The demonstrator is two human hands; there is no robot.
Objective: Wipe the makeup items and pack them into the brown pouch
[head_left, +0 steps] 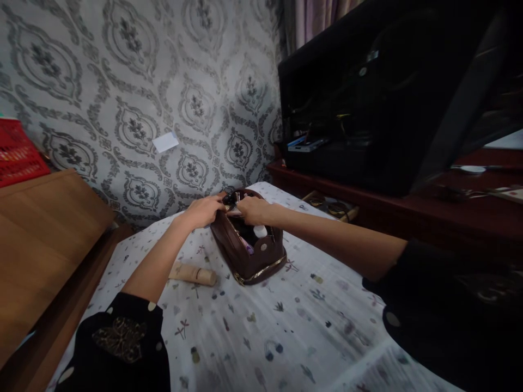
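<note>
A brown leather bag (255, 261) with a gold zipper stands on the patterned white cloth, its top open. My left hand (206, 211) is closed over the bag's far left rim. My right hand (254, 210) reaches into the opening with its fingers curled together; what they hold is hidden. Small dark and shiny items lie by my fingertips at the bag's far end. Inside the bag show a white round cap (260, 232) and a purple-and-pink item (247, 246). On the cloth, left of the bag, lies a beige tube (192, 274), partly behind my left forearm.
The white cloth (286, 332) covers the surface before me. A wooden panel (49, 234) and a red basket (20, 152) stand at the left. A large black television (379, 103) rests on a dark red cabinet (388, 218) at the right. Patterned wallpaper (196, 103) rises behind.
</note>
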